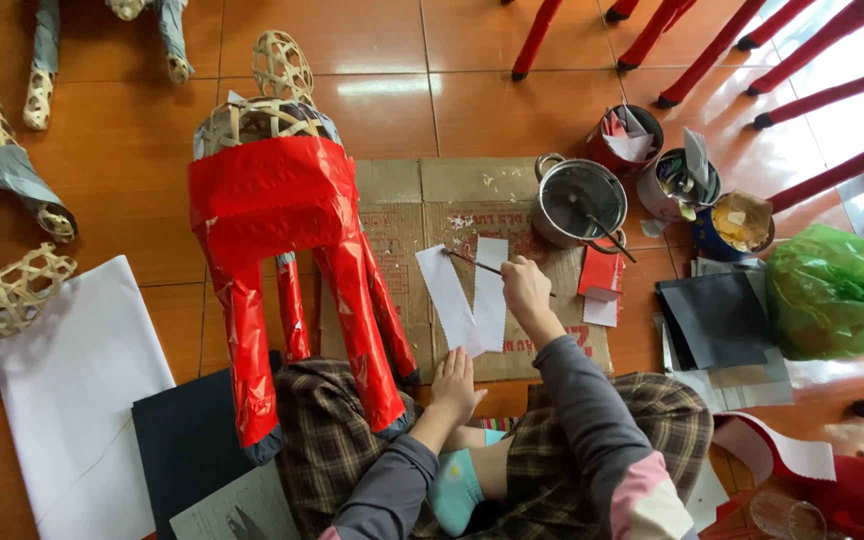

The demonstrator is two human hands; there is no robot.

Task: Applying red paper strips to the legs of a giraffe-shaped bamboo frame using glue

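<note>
White paper strips point(464, 293) lie on the flat cardboard point(422, 215), near its middle. My right hand point(526, 285) is closed around a thin brush point(474, 261), and its tip touches the top of the strips. My left hand point(455, 385) lies flat with fingers together at the cardboard's near edge, pressing the lower ends of the strips. Beyond the cardboard's far right corner stands a metal pot point(579, 201).

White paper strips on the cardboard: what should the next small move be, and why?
Probably draw the brush along the strip: the right hand holds its tip at the strip's top end, and the left hand pins the lower ends.
</note>
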